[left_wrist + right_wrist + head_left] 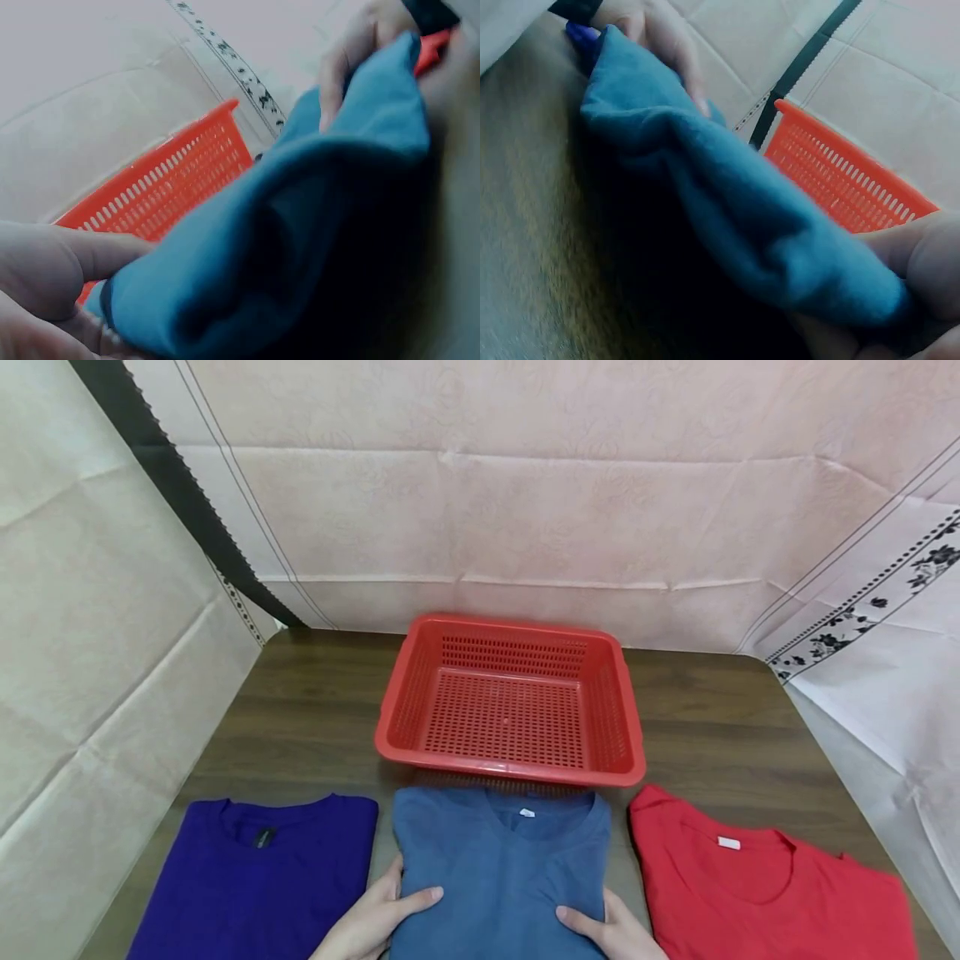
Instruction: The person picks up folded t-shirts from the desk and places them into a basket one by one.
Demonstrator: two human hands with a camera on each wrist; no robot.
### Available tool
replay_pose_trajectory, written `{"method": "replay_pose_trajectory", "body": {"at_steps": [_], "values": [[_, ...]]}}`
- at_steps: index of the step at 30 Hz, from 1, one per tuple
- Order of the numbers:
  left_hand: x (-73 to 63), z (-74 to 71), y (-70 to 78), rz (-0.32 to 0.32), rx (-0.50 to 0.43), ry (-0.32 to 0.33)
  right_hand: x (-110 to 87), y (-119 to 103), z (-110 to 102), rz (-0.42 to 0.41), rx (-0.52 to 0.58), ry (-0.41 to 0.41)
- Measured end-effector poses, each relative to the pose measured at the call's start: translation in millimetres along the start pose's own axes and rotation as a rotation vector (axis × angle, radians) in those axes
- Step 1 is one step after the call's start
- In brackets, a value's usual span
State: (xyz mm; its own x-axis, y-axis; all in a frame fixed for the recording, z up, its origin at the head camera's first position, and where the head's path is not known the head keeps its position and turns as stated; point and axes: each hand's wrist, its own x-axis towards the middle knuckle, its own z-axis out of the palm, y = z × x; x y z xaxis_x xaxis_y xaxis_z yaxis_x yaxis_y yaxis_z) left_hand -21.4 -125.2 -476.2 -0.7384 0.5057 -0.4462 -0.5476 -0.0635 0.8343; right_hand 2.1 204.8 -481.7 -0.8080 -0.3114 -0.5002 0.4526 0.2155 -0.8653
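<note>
A folded blue T-shirt with a small white neck label is held between both hands, just in front of the red basket. My left hand grips its left side, thumb on top and fingers underneath. On the other side, my right hand grips the shirt the same way. In the left wrist view the blue shirt shows its near folded edge, bulging open in layers. The right wrist view shows the shirt raised off the wooden table, with dark shadow below. Fingers under the cloth are partly hidden.
A red plastic basket with a perforated bottom stands at the table's back, nothing inside. A folded purple-blue T-shirt lies at left, a folded red T-shirt at right. Patterned cloth hangs behind the wooden table.
</note>
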Motion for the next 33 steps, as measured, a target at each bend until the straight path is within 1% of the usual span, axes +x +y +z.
{"method": "replay_pose_trajectory", "body": {"at_steps": [3,6,8,9,12,15,16,17,19,20,22,24,27,31,33], "values": [[-2.3,0.0,-5.8,-0.005,-0.065,-0.042,-4.8,2.9,-5.1,0.003,0.043,-0.033],[-7.8,-2.4,-8.5,-0.037,-0.133,-0.088,-12.9,6.0,-12.4,0.014,0.123,-0.099],[-13.0,-4.4,-7.5,-0.057,-0.136,-0.11,-19.9,5.5,-17.5,0.02,0.176,-0.149],[-15.7,-5.7,-5.4,-0.073,-0.119,-0.107,-24.2,3.8,-19.4,0.018,0.208,-0.174],[-25.5,-6.3,4.1,-0.089,-0.105,-0.12,-36.8,-5.4,-22.1,-0.004,0.286,-0.238],[-38.0,-0.8,19.7,-0.071,-0.14,-0.163,-49.5,-19.2,-23.4,-0.027,0.315,-0.264],[-42.0,2.3,25.4,-0.053,-0.177,-0.205,-53.1,-24.7,-24.1,-0.032,0.309,-0.264],[-45.2,5.0,31.8,-0.039,-0.197,-0.232,-56.9,-30.3,-25.1,-0.035,0.302,-0.269],[-50.2,11.0,45.3,0.002,-0.233,-0.271,-63.2,-42.7,-29.0,-0.048,0.239,-0.24],[-51.4,13.0,52.8,0.015,-0.238,-0.278,-65.5,-49.1,-31.0,-0.045,0.225,-0.233],[-51.8,16.5,67.7,0.041,-0.229,-0.27,-67.7,-62.6,-34.6,-0.041,0.188,-0.2],[-49.2,19.2,83.1,0.07,-0.201,-0.236,-67.9,-75.7,-37.9,-0.038,0.165,-0.159],[-41.1,21.3,106.1,0.101,-0.152,-0.195,-63.3,-95.7,-41.0,-0.048,0.155,-0.089],[-22.3,17.0,134.9,0.128,-0.109,-0.166,-50.8,-123.7,-45.5,-0.094,0.124,-0.004],[-10.1,12.0,149.0,0.122,-0.105,-0.158,-42.0,-136.8,-49.5,-0.122,0.122,0.01]]}}
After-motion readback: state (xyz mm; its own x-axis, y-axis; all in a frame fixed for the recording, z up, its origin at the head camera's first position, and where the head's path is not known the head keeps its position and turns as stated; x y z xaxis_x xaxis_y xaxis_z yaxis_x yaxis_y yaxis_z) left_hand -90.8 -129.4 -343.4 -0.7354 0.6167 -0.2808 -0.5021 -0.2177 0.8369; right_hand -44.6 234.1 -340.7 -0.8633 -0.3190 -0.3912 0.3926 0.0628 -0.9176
